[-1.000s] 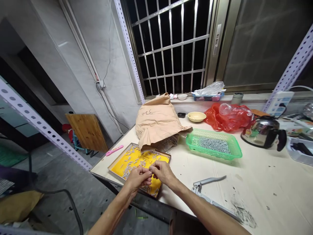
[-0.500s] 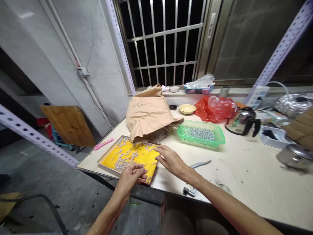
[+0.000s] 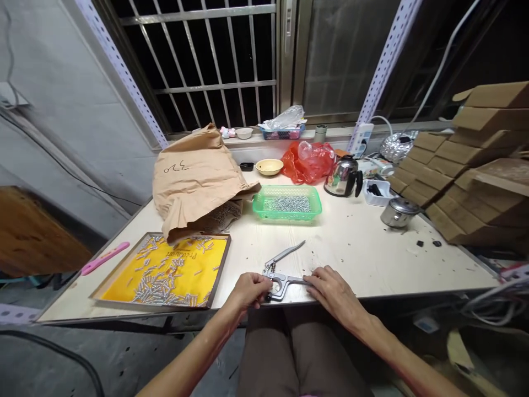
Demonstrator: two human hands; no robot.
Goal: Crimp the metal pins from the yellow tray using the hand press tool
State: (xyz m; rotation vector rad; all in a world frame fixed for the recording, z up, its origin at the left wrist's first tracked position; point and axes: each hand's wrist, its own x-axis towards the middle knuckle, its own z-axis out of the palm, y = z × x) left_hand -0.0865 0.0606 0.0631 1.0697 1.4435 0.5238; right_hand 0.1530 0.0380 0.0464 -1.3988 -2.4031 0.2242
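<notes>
Silver hand pliers (image 3: 285, 280) with a spring and a C-shaped jaw lie at the table's front edge, one handle angled up and away. My right hand (image 3: 330, 286) has its fingers closed on the end of the lower handle. At the jaw, my left hand (image 3: 253, 289) is pinched closed; whatever is between its fingertips is too small to make out. Left of my hands, a shallow tray (image 3: 219, 270) with a yellow bottom carries many small metal pins (image 3: 159, 286). Behind the pliers stands a green plastic basket (image 3: 287, 215) with more small metal pieces in it.
A large brown paper bag (image 3: 198, 182) overhangs the tray's back edge. A pink-handled tool (image 3: 105, 258) lies left of it. Along the back are a yellow bowl (image 3: 269, 167), a red plastic bag (image 3: 308, 162) and a kettle (image 3: 342, 177). Cardboard boxes (image 3: 475, 176) stack up at right.
My view has swung to the right. Both hands have left the tray's side and come to the pliers: the right onto a handle, the left, still pinched, to the jaw.
</notes>
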